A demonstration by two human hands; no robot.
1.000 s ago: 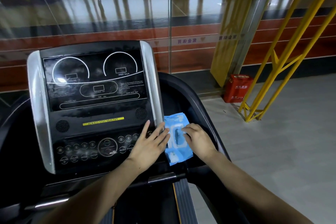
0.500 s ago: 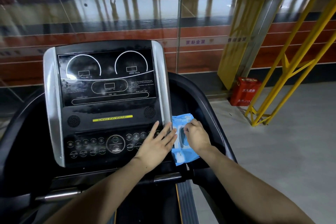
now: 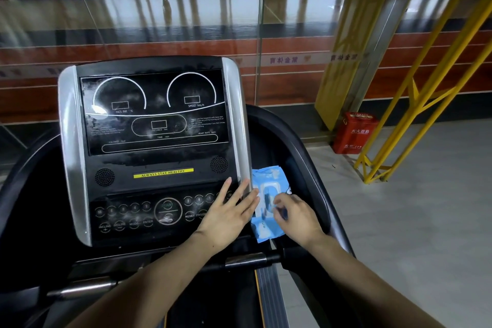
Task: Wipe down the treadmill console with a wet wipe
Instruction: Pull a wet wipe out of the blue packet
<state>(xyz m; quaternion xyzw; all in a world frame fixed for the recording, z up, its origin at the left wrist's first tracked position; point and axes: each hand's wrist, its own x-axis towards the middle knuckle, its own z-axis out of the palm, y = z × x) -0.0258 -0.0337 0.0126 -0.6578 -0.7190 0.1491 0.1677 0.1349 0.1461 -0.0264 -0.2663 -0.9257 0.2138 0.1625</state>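
Note:
The black treadmill console [image 3: 157, 114], with silver side rails, has a dusty, smeared display and a row of round buttons below it. A blue wet wipe pack [image 3: 269, 176] lies in the tray just right of the console. My left hand [image 3: 229, 210] lies flat on the console's lower right corner, fingers straight, fingertips reaching the pack's left edge. My right hand [image 3: 298, 216] is over the pack's lower half, its fingers curled and pinching at the white flap. No loose wipe is visible.
A silver and black handlebar [image 3: 245, 259] crosses below the console, and the black side arm [image 3: 306, 157] curves round the pack's right. A glass wall stands behind. On the floor to the right are a red box [image 3: 354, 133] and a yellow metal frame [image 3: 415, 104].
My head has turned slightly, shifting the console in view. My right hand's fingers have curled tighter at the pack's flap. The left hand stays flat in the same spot.

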